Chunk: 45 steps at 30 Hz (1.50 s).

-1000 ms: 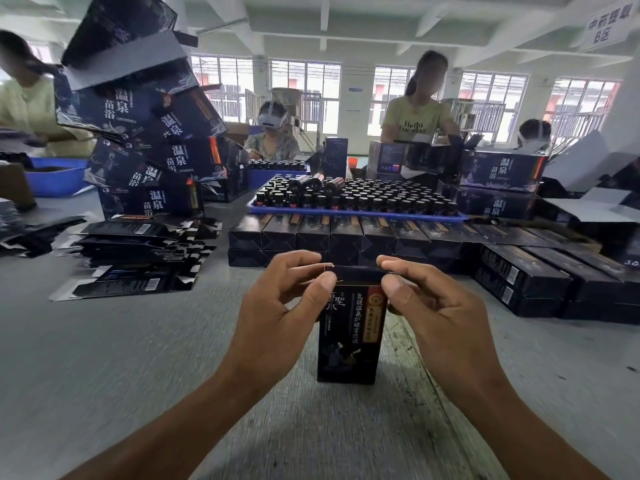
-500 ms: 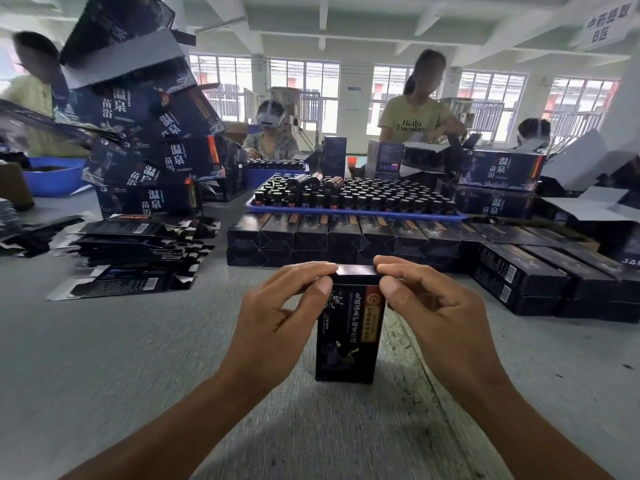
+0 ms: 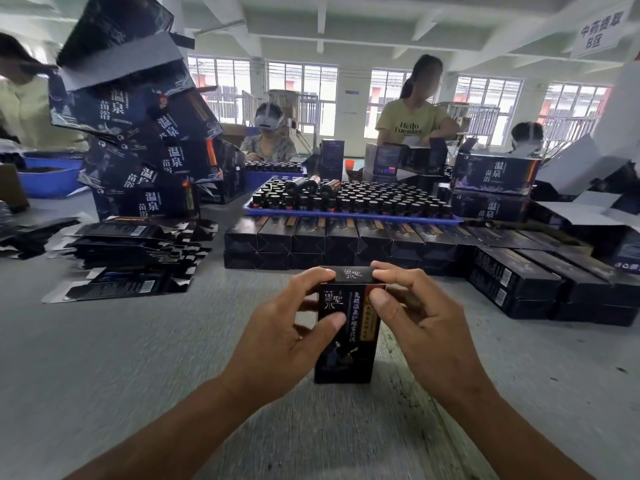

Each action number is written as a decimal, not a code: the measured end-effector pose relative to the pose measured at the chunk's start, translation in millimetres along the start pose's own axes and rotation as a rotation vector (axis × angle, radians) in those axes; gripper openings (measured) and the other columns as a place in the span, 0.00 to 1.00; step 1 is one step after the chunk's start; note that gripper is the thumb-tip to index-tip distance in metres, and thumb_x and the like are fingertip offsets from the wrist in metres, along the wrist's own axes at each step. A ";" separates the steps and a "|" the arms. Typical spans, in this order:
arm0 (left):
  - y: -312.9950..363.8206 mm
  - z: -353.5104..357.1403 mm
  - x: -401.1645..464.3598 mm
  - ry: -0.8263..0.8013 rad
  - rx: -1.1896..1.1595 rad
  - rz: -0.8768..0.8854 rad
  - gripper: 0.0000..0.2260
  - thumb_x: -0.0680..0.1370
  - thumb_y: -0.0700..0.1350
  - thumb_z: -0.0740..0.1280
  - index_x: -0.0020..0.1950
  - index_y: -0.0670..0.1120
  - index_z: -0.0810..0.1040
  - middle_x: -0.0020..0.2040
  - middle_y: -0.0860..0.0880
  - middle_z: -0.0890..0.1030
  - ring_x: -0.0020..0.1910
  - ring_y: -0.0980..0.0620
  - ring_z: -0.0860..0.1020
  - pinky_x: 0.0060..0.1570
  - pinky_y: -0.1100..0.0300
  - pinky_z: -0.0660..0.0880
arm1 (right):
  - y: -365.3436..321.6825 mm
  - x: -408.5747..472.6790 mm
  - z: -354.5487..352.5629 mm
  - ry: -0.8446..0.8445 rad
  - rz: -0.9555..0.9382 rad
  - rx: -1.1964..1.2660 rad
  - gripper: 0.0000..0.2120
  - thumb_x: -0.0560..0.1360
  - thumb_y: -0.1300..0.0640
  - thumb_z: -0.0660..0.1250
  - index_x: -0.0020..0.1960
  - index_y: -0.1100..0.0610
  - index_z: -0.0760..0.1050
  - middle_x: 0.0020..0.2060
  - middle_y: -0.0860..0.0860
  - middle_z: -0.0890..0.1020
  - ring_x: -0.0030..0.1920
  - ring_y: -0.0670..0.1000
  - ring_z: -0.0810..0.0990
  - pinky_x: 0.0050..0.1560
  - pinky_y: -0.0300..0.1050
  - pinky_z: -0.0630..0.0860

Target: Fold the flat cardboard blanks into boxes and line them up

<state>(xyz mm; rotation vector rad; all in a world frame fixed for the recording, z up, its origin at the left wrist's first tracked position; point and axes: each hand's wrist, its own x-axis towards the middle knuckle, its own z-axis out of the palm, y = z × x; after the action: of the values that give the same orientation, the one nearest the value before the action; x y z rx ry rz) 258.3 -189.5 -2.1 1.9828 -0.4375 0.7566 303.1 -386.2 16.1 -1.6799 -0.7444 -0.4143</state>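
A small black box (image 3: 346, 344) with gold and white lettering stands upright on the grey table, its top flap folded down. My left hand (image 3: 277, 334) grips its left side, thumb across the front and fingers over the top edge. My right hand (image 3: 419, 323) holds the right side, thumb on the front near the top and fingers curled over the lid. Behind it, folded black boxes (image 3: 346, 237) lie in two stacked rows across the table. A pile of flat black blanks (image 3: 135, 251) lies at the left.
A blue tray (image 3: 349, 216) of dark bottles sits behind the rows. More folded boxes (image 3: 540, 289) lie at the right. Larger dark cartons (image 3: 138, 133) are heaped high at the left. Several people work at the far side.
The top flap has been pressed down closed. Both hands have shifted from pinching the top edge to gripping the box's upper sides, thumbs now on its front.
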 end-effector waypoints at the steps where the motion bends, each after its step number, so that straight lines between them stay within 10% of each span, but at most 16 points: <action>1: -0.6 -0.6 0.1 -0.008 -0.001 0.000 0.20 0.78 0.56 0.67 0.69 0.64 0.67 0.60 0.61 0.79 0.60 0.63 0.79 0.40 0.65 0.81 | 0.6 -0.2 -0.1 -0.023 0.004 -0.025 0.13 0.79 0.52 0.68 0.58 0.35 0.77 0.58 0.32 0.80 0.59 0.37 0.80 0.53 0.37 0.81; 4: -1.7 -1.2 2.2 0.038 0.026 -0.006 0.19 0.78 0.57 0.68 0.67 0.70 0.67 0.59 0.66 0.78 0.55 0.62 0.81 0.40 0.65 0.81 | 6.2 -2.9 3.4 -0.132 0.064 -0.220 0.31 0.78 0.51 0.69 0.68 0.23 0.60 0.54 0.21 0.74 0.56 0.28 0.75 0.46 0.24 0.74; 7: -7.0 -3.5 4.6 0.157 0.011 -0.121 0.19 0.74 0.59 0.69 0.60 0.74 0.67 0.55 0.68 0.79 0.50 0.61 0.83 0.40 0.64 0.81 | 12.2 -7.3 15.2 -0.248 0.146 -0.363 0.41 0.75 0.46 0.72 0.73 0.25 0.47 0.61 0.25 0.66 0.57 0.30 0.72 0.58 0.33 0.69; 14: -28.0 -9.5 12.6 0.328 -0.354 -0.572 0.16 0.77 0.48 0.72 0.59 0.60 0.71 0.49 0.42 0.84 0.42 0.51 0.86 0.33 0.60 0.81 | 12.3 -16.4 22.8 -0.389 0.045 -0.643 0.32 0.71 0.35 0.69 0.70 0.37 0.59 0.74 0.40 0.63 0.69 0.43 0.67 0.69 0.42 0.65; 24: -44.6 -2.8 3.7 0.085 -0.124 -0.550 0.15 0.72 0.65 0.64 0.57 0.77 0.68 0.51 0.50 0.84 0.41 0.51 0.86 0.51 0.41 0.80 | 21.7 3.5 -4.2 -0.118 0.223 -0.711 0.27 0.70 0.41 0.62 0.68 0.43 0.66 0.66 0.44 0.71 0.58 0.48 0.75 0.56 0.45 0.78; 33: -36.4 -5.3 -1.5 -0.111 0.087 -0.516 0.15 0.72 0.67 0.60 0.58 0.71 0.73 0.48 0.63 0.84 0.47 0.57 0.83 0.54 0.49 0.79 | 83.8 21.2 -92.7 0.150 0.650 -1.075 0.21 0.77 0.43 0.63 0.68 0.48 0.72 0.64 0.52 0.74 0.62 0.57 0.73 0.61 0.56 0.74; 45: -33.3 -4.9 -0.1 -0.123 0.172 -0.475 0.14 0.72 0.67 0.58 0.53 0.67 0.76 0.45 0.66 0.83 0.44 0.63 0.82 0.50 0.55 0.79 | 101.4 26.6 -93.1 0.240 0.529 -1.104 0.12 0.80 0.58 0.64 0.61 0.56 0.78 0.58 0.52 0.79 0.51 0.54 0.79 0.48 0.47 0.77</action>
<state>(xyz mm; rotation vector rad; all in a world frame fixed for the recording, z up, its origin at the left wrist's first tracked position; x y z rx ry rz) 275.8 -168.7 -21.9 2.1848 0.0375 0.3826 401.6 -479.5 -18.8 -2.6741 0.2180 -0.6899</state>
